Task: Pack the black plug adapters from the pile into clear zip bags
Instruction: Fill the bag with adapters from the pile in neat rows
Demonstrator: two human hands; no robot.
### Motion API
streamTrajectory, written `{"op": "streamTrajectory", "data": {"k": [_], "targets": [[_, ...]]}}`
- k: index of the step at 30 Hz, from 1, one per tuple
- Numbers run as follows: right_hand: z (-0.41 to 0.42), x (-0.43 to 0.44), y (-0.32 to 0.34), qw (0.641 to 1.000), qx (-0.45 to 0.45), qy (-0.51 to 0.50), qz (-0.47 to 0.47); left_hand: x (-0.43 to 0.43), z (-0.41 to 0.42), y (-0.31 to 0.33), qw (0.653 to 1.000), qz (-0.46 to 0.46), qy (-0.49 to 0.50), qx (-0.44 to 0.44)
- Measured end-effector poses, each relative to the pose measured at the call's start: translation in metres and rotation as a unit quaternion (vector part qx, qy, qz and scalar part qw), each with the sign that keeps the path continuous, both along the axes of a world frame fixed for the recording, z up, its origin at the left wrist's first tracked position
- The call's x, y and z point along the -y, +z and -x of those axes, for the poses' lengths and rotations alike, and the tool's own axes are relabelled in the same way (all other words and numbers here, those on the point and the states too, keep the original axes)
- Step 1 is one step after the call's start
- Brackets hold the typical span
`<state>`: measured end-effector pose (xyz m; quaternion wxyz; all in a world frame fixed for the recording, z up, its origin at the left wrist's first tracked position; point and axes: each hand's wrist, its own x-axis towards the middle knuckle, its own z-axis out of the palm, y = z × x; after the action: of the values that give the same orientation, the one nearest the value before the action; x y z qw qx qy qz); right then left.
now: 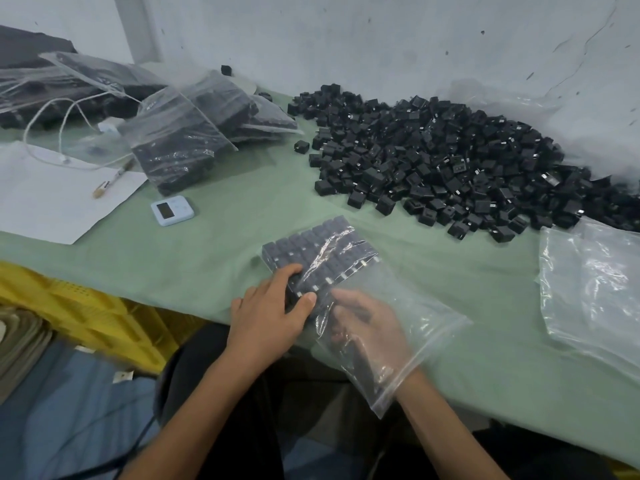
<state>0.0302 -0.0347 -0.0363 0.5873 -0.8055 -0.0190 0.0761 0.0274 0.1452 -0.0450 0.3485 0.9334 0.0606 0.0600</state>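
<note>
A person's two hands are working at a green worktop [214, 244], packing black adapters into a clear bag [426, 327] lying at the near edge, at 6 o'clock in the view. A block [318, 251] of adapters, set in neat rows, is filling the bag's far end, at 12 o'clock from the hands. The left hand [270, 317] is gripping the block's near corner, forefinger curled over the top and thumb pressing on the side. The right hand [367, 327] is reaching inside the bag through its open mouth, showing only through the plastic (whether its fingers are holding anything cannot be told through the blur and glare). The bag's mouth is hanging over the worktop's edge around the right wrist.

The pile [443, 161] of loose adapters is sprawling against the wall from 1 o'clock to 3 o'clock, well apart from the hands. Empty bags [595, 292] are lying flat at 3 o'clock, just beside the pile's near edge. Filled bags [180, 143] are leaning on one another at 11 o'clock. A small pale timer [172, 210] is sitting near them, between the filled bags and the hands. At 9 o'clock a pen [114, 178] is resting on a white sheet [52, 195], with a white cable [65, 112] looping behind it. A yellow crate [79, 306] is showing below the worktop at 8 o'clock.
</note>
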Motion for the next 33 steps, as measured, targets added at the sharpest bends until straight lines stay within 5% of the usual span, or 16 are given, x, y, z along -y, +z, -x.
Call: {"op": "streamTrajectory", "data": {"k": [5, 11, 16, 21, 25, 29, 33], "targets": [[-0.004, -0.008, -0.005, 0.996, 0.023, 0.002, 0.092, 0.000, 0.004, -0.001, 1.000, -0.011, -0.012, -0.013], [-0.002, -0.007, -0.005, 0.986, -0.061, -0.019, -0.157, -0.009, 0.003, 0.004, 0.997, 0.017, -0.051, -0.046], [-0.005, -0.008, 0.003, 0.982, 0.013, 0.018, 0.185, -0.008, 0.001, 0.006, 0.998, 0.030, -0.045, -0.036], [-0.004, -0.010, 0.006, 0.977, 0.027, 0.006, 0.211, 0.006, -0.009, 0.006, 0.997, -0.047, 0.009, 0.062], [-0.006, -0.010, 0.004, 0.975, 0.040, 0.006, 0.219, 0.014, -0.017, -0.007, 0.996, -0.083, -0.033, 0.011], [0.018, 0.028, 0.020, 0.980, 0.020, 0.180, 0.083, 0.012, -0.017, -0.015, 0.996, -0.082, -0.019, 0.008], [0.041, 0.126, 0.070, 0.915, -0.160, 0.370, 0.011, 0.015, -0.016, -0.014, 0.997, -0.075, -0.001, 0.004]]}}
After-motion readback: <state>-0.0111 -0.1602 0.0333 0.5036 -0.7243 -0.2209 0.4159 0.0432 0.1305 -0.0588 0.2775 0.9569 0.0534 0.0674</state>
